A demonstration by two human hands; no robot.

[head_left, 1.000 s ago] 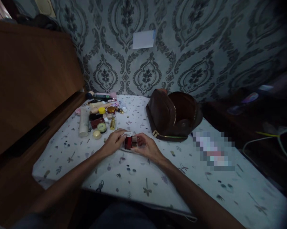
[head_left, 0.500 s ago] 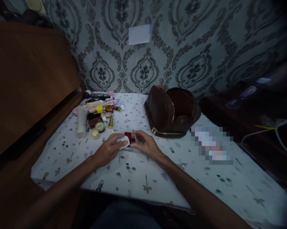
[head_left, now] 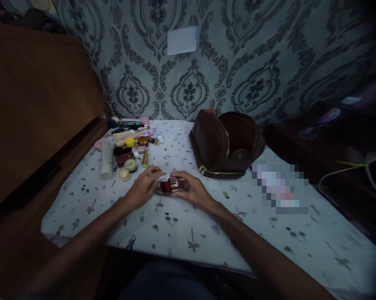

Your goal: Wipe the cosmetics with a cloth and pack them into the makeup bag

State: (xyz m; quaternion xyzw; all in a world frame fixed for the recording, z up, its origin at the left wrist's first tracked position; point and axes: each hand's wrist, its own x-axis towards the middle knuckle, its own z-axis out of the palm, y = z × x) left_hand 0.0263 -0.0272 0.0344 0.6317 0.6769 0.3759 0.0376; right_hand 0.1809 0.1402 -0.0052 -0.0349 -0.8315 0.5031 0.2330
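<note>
Over the patterned cloth in front of me, a small red bottle (head_left: pixel 166 187) with a shiny rose-gold collar lies sideways between my hands. My right hand (head_left: pixel 195 191) grips its collar end, fingers curled around it. A white pad or folded tissue (head_left: pixel 163 177) is pinched in my left hand (head_left: pixel 144 187) and rests against the red end. My left fingertips partly hide the pad, so whether it is cotton or paper is unclear. Just beyond my left hand lie a pale yellow round pot (head_left: pixel 124 174), a green-lidded jar (head_left: pixel 130 165) and a gold tube (head_left: pixel 145 159).
A brown zippered bag (head_left: pixel 211 143) stands open at the back right. Several cosmetics surround a large pale tube (head_left: pixel 106 160) at the back left. A wooden panel (head_left: pixel 34 112) borders the left side. A blurred-out item (head_left: pixel 280 187) lies right of the bag.
The bottle has turned, showing more of its red side and collar. The white pad has shifted up along its top, and my left fingers are lifted higher.
</note>
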